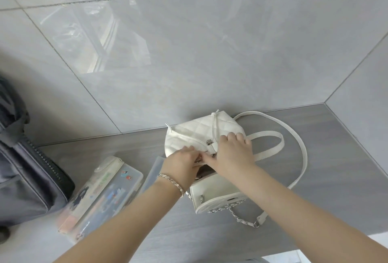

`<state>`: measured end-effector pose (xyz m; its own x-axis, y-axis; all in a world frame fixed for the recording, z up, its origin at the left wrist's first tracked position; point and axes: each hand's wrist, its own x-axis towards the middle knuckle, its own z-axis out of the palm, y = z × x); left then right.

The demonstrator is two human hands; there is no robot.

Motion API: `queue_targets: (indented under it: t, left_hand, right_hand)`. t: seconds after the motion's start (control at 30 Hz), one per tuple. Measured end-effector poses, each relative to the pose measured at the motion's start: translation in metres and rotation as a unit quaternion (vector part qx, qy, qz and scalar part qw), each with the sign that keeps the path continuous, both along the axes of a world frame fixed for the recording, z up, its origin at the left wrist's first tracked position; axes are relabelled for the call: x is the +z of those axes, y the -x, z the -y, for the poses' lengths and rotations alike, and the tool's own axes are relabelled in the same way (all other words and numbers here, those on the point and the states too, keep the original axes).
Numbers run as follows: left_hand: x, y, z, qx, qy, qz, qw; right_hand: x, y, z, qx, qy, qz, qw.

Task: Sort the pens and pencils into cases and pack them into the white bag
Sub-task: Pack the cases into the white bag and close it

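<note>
Busy at the mouth of the white bag (201, 130): left hand (182, 162) pinching the opening's edge, right hand (233, 153) holding the quilted body, fingers curled over it. Bag flat on the grey counter (325, 158), long axis pointing away towards the wall. Clear pencil case (105, 189) just left of the bag, nearer the left hand, likely next in.

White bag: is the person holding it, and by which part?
Both hands hold the white bag at its opening, beside the metal clasp: the left hand pinches the edge there, and the right hand grips across the bag.
</note>
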<state>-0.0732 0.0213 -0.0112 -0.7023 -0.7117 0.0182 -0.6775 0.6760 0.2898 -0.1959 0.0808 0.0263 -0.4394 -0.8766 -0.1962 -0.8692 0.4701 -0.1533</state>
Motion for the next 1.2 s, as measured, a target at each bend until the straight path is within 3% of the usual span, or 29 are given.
queue_targets:
  t: [0.07,0.17,0.23,0.4,0.67,0.7,0.77,0.83,0.9,0.97,1.1,1.2]
  left_hand:
    - [0.001,-0.003,-0.003,-0.015,0.023,-0.025,0.999]
    - [0.005,-0.007,-0.004,-0.042,0.088,-0.012,0.995]
    - [0.011,-0.006,-0.007,-0.068,0.119,-0.045,0.990]
    - [-0.004,-0.008,-0.009,-0.164,0.122,-0.155,0.967]
    - [-0.006,-0.017,0.005,-0.154,0.074,-0.131,0.977]
    - [-0.005,-0.018,0.004,-0.136,0.064,-0.133,0.980]
    - [-0.004,-0.020,0.000,-0.073,0.038,-0.132,0.988]
    - [-0.001,-0.018,-0.002,-0.002,-0.009,-0.153,0.988]
    - [0.005,-0.012,0.002,0.065,-0.050,-0.183,0.980]
    - [0.016,-0.002,0.008,0.122,-0.098,-0.195,0.968]
    - [0.036,0.017,0.022,0.147,-0.095,-0.212,0.961]
    - [0.050,0.030,0.034,0.157,-0.092,-0.194,0.964]
  right_hand:
    - [-0.007,-0.001,0.005,-0.003,0.014,0.007,1.000]
    - [-0.007,-0.003,-0.002,0.028,0.150,-0.012,0.988]
    - [0.001,-0.007,-0.008,0.044,0.178,0.004,0.983]
    - [0.031,0.010,0.018,-0.029,0.287,0.209,0.934]
    - [0.037,0.036,0.059,-0.093,0.350,0.348,0.865]
    - [0.027,0.031,0.056,-0.110,0.346,0.331,0.871]
    - [0.007,0.018,0.042,-0.114,0.335,0.179,0.918]
    - [-0.004,0.001,0.016,-0.006,0.392,0.072,0.917]
    - [-0.012,-0.015,-0.010,0.164,0.423,0.054,0.890]
    - [-0.026,-0.020,-0.028,0.261,0.358,0.037,0.896]
    - [-0.026,-0.005,-0.020,0.206,0.107,-0.039,0.972]
    - [-0.018,0.001,-0.015,0.231,0.022,-0.068,0.970]
